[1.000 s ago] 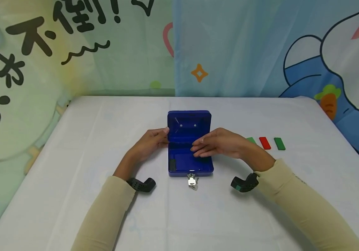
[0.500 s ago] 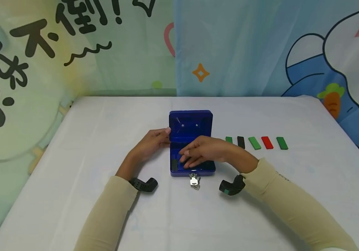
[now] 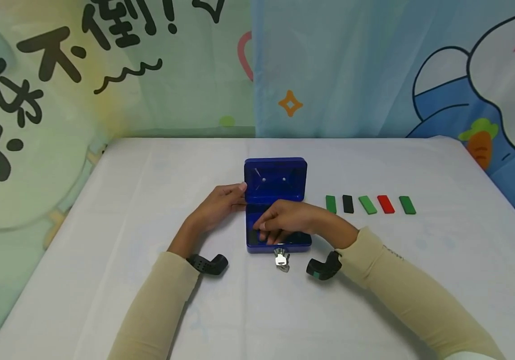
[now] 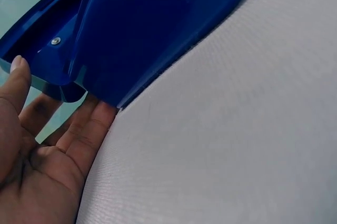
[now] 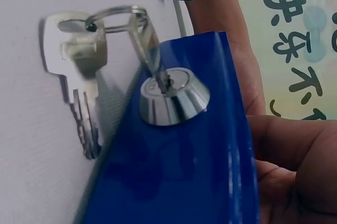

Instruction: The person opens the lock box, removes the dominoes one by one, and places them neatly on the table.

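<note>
A blue metal cash box point(image 3: 280, 248) stands on the table with its lid point(image 3: 277, 172) raised. My left hand point(image 3: 222, 202) holds the left edge of the lid near the hinge; the left wrist view has the thumb on the lid's rim and the other fingers behind it. My right hand point(image 3: 289, 218) reaches down inside the box, fingers bent and spread. Its fingertips are beside a dark tile point(image 3: 251, 236) at the inner left, partly hidden by the hand. In the box's front lock point(image 5: 176, 98) sits a key, with a second key point(image 5: 79, 66) hanging from its ring.
Right of the box a row of small flat tiles lies on the white table point(image 3: 419, 280): a green tile point(image 3: 331, 204), a black tile point(image 3: 348, 204), a lighter green tile point(image 3: 367, 205), a red tile point(image 3: 385, 204) and a rightmost green tile point(image 3: 407, 205). Printed curtains hang behind.
My right hand has moved left and down into the box, towards the dark tile, uncovering the left tiles of the row. My left hand has stayed at the lid's edge.
</note>
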`<state>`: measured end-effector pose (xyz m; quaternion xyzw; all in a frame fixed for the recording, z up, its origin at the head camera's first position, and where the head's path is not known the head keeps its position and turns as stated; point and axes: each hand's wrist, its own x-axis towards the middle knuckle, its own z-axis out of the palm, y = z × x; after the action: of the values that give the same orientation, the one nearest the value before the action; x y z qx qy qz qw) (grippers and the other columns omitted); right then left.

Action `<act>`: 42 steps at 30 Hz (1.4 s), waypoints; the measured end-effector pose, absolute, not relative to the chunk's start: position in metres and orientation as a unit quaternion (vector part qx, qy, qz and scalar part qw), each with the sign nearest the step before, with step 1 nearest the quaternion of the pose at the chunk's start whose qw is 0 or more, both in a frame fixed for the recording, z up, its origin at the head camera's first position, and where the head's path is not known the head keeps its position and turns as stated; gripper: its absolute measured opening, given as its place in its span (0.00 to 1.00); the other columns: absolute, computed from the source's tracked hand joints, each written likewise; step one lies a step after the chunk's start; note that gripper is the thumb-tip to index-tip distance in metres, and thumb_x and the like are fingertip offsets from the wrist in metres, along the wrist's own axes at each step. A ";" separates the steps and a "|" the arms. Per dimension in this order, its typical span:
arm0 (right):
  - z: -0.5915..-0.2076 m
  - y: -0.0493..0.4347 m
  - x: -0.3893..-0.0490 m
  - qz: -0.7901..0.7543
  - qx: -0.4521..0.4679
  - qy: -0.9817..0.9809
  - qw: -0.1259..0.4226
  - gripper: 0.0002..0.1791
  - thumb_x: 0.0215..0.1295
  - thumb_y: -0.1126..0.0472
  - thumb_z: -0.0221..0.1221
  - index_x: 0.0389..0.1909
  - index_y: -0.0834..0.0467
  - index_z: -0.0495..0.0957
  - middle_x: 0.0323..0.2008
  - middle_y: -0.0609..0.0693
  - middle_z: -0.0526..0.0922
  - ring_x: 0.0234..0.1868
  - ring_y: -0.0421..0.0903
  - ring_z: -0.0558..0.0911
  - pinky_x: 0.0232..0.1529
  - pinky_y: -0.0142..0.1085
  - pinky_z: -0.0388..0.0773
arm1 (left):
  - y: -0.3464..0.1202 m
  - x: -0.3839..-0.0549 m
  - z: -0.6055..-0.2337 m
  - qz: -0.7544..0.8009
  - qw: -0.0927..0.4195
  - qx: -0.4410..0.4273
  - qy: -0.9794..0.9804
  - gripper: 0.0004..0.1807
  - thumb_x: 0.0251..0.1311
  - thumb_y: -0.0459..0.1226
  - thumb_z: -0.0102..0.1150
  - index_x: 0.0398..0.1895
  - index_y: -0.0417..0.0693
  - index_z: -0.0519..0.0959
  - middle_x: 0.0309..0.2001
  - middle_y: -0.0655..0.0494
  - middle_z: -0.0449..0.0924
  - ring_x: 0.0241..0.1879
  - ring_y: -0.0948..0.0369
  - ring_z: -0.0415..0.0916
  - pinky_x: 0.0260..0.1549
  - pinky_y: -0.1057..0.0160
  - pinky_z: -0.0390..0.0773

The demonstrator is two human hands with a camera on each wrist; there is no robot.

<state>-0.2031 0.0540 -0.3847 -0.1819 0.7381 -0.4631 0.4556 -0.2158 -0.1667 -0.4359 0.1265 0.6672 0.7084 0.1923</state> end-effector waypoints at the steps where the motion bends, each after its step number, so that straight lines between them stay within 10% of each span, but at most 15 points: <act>1: -0.385 0.054 -0.203 -0.459 -0.184 0.743 0.451 0.16 0.74 0.67 0.50 0.56 0.69 0.76 0.37 0.56 0.84 0.35 0.48 0.84 0.42 0.40 0.83 | -0.166 -0.216 -0.436 0.709 0.193 0.127 0.666 0.25 0.77 0.44 0.42 0.64 0.33 0.70 0.58 0.42 0.77 0.57 0.52 0.75 0.56 0.58 0.75; 24: -0.386 0.049 -0.187 -0.421 -0.260 0.814 0.304 0.09 0.62 0.65 0.65 0.43 0.62 0.83 0.33 0.48 0.84 0.34 0.44 0.81 0.37 0.34 0.80 | -0.167 -0.214 -0.435 0.700 0.188 0.120 0.679 0.25 0.76 0.44 0.43 0.64 0.33 0.71 0.57 0.42 0.77 0.57 0.52 0.75 0.56 0.58 0.75; 42: -0.384 0.055 -0.185 -0.531 -0.185 0.757 0.332 0.11 0.66 0.68 0.60 0.47 0.64 0.83 0.49 0.55 0.81 0.39 0.51 0.85 0.41 0.41 0.84 | -0.167 -0.214 -0.434 0.691 0.188 0.126 0.687 0.26 0.76 0.46 0.42 0.64 0.35 0.72 0.56 0.44 0.78 0.57 0.53 0.75 0.56 0.59 0.75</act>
<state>-0.1852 0.0549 -0.3844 -0.1851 0.7571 -0.5311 0.3323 -0.2140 -0.1667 -0.4341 0.1264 0.6867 0.6907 0.1879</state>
